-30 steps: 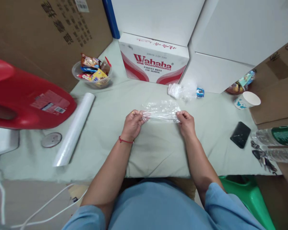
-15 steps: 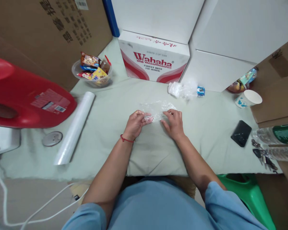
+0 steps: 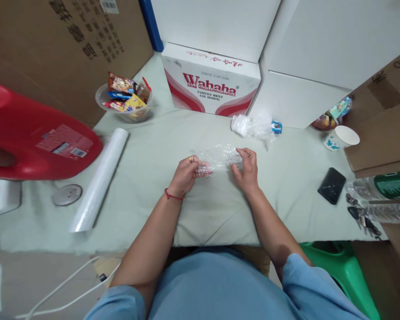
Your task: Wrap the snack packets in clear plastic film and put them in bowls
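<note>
A crinkled piece of thin clear plastic (image 3: 218,155) stretches between my two hands just above the cloth; whether it is a bag or a loose sheet I cannot tell. My left hand (image 3: 186,172) is closed on its left end, which bunches up over the fingers. At the right end, my right hand (image 3: 246,169) has its curled fingertips on the plastic's edge, the thumb a little apart below them. Beyond the right hand lies a crumpled clear plastic bundle (image 3: 251,126) with a blue-labelled end (image 3: 276,127).
A white plastic roll (image 3: 100,180), a round metal lid (image 3: 67,194) and a red jug (image 3: 53,138) are at left. A snack bowl (image 3: 100,95) and Wahaha carton (image 3: 213,89) stand behind. Right: paper cup (image 3: 340,138), black phone-like object (image 3: 332,186), keys (image 3: 362,218), bottles (image 3: 370,187).
My right hand has shifted slightly right, drawing the plastic out wider. My left hand stays closed on the other end. The view has turned a little.
</note>
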Motion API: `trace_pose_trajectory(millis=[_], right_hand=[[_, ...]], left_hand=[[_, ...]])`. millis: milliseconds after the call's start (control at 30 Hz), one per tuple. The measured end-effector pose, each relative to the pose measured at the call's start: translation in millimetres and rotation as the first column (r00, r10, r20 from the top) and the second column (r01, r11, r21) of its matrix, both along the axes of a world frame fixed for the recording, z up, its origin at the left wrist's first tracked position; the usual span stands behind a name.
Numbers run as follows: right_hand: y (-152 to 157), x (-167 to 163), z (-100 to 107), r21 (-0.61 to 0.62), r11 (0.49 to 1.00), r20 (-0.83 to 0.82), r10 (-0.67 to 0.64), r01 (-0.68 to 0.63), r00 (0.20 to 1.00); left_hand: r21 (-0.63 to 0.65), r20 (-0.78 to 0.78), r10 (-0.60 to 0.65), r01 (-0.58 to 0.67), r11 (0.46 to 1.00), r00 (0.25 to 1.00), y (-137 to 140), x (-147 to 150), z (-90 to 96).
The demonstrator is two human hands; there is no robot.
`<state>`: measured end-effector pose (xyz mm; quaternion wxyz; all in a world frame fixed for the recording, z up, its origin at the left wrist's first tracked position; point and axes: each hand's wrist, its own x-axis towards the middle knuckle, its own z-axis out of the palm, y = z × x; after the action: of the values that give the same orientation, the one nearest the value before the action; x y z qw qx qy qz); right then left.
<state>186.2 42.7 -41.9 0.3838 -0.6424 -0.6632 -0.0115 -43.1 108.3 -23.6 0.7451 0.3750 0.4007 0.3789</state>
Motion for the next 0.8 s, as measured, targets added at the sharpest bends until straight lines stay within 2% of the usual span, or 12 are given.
trace_pose_trajectory(millis=[133, 267, 367, 467, 533, 633, 700, 733, 800], right_hand=[[-3, -3, 6, -0.134, 0.991, 0.095, -0.017, 0.029, 0.995], [-7, -10, 9, -0.148, 0.980, 0.080, -0.123, 0.134, 0.989], [-10, -22, 10, -0.187, 0.974, -0.037, -0.137, 0.128, 0.990], [-12, -38, 14, -0.243, 0.970, -0.267, -0.065, -0.002, 0.961], [-12, -45, 21, -0.292, 0.950, -0.498, -0.057, -0.106, 0.865], [-11, -42, 35, -0.296, 0.939, -0.789, -0.137, -0.175, 0.598], [-12, -33, 44, -0.278, 0.948, -0.882, -0.188, -0.154, 0.431], [-13, -29, 48, -0.275, 0.952, -0.907, -0.210, -0.136, 0.366], [-15, -26, 52, -0.287, 0.952, -0.925, -0.248, -0.102, 0.287]], left_hand=[[0.027, 0.025, -0.006, 0.005, 1.000, 1.000, 0, -1, 1.9], [0.101, 0.083, 0.042, -0.051, 0.994, 0.996, -5, 5, -1.5], [0.226, -0.022, 0.024, -0.019, 0.974, 0.999, -15, 17, -8.4], [0.294, -0.179, 0.061, -0.006, 0.956, 0.982, -22, 27, -14.8], [0.258, -0.191, 0.099, -0.047, 0.965, 0.977, -21, 28, -16.8], [0.073, -0.029, 0.153, -0.151, 0.986, 0.988, -13, 20, -14.6], [-0.057, 0.055, 0.236, -0.233, 0.971, 0.970, -7, 12, -9.8], [-0.082, 0.065, 0.274, -0.269, 0.960, 0.959, -6, 10, -6.7], [-0.043, 0.057, 0.290, -0.288, 0.957, 0.955, -8, 8, 0.4]])
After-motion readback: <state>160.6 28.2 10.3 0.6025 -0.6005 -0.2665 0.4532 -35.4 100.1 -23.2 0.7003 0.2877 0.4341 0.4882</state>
